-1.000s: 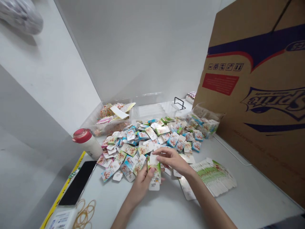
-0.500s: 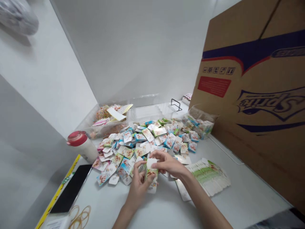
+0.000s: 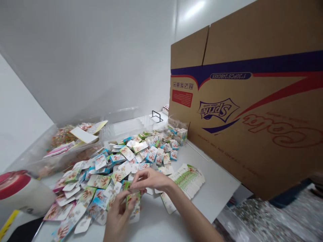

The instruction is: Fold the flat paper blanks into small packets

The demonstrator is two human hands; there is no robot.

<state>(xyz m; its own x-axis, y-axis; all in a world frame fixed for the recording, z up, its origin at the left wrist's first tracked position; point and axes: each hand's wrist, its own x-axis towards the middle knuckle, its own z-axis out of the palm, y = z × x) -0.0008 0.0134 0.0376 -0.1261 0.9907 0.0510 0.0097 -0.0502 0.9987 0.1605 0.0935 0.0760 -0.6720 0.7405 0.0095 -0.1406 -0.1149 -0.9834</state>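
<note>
A small green-and-white cardboard box (image 3: 135,205) printed with a hand picture stands tilted between my hands above the table's front. My left hand (image 3: 116,211) is closed around its left side, fingers wrapped on it. With fingers pinched, my right hand (image 3: 150,178) grips the box's top end; the fingers hide the flap there. Just beyond lies a heap of similar small boxes (image 3: 127,153) in green, blue and pink, many with white flaps sticking out. A row of flat green-and-white cartons (image 3: 188,181) rests to the right, partly behind my right forearm.
Clear plastic tubs stand behind the heap; the left tub (image 3: 58,158) holds colourful packets and papers. A red-lidded bottle (image 3: 25,195) is at the left. One clear container (image 3: 180,134) of small boxes stands against a large cardboard carton (image 3: 242,127) on the right.
The view has turned to the right, so things sit further left. The box's white top flap, visible before, is now out of sight under my right fingers. Both hands still hold the box.
</note>
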